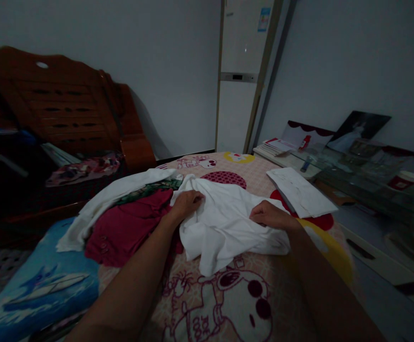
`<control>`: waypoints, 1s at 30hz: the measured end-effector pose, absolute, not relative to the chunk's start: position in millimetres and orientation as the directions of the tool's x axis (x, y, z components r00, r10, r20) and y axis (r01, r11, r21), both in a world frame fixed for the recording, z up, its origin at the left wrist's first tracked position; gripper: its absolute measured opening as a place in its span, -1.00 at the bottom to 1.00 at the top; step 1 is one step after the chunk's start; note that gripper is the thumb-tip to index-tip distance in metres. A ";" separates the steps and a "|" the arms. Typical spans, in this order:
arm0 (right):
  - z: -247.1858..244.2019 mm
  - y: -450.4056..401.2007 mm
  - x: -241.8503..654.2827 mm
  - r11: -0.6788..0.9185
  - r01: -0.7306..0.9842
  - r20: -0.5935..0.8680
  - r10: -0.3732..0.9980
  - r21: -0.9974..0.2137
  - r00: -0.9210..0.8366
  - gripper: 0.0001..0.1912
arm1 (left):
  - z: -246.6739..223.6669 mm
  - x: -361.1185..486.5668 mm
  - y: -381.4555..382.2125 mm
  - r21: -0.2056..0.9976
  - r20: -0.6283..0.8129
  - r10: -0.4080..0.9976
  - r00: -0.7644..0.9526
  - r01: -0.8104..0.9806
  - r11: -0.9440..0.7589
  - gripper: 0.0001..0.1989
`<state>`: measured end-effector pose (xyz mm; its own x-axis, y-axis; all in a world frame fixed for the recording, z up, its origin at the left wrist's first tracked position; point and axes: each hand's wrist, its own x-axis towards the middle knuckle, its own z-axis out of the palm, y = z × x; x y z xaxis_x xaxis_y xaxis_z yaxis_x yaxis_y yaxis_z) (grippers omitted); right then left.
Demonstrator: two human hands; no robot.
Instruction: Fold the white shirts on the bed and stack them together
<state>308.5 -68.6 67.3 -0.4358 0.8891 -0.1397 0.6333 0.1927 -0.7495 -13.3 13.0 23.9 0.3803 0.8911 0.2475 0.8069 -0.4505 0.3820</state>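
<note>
A crumpled white garment (224,213) lies spread on the patterned cover in front of me. My left hand (188,204) is closed at its upper left side, fingers curled into the fabric. My right hand (270,215) grips the cloth at the right, its fingertips partly hidden in the folds. To the left of the white garment lies a dark red garment (128,228), with a green patterned cloth (150,191) and a long white piece of clothing (110,199) beyond it. A folded white stack (301,192) rests on the right side of the cover.
The cover (200,289) has cartoon dog prints. A blue printed cloth (50,280) lies at lower left. Beyond it stands a wooden bench (68,114). A glass-topped cabinet (363,180) with papers, a photo and a cup runs along the right. A tall white appliance (237,114) stands at the back.
</note>
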 end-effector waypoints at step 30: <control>23.8 -26.5 319.3 0.093 0.914 0.528 0.837 -0.394 0.142 -0.81 | 14.7 -22.7 25.4 0.400 0.414 0.908 0.067 0.882 -0.248 -0.63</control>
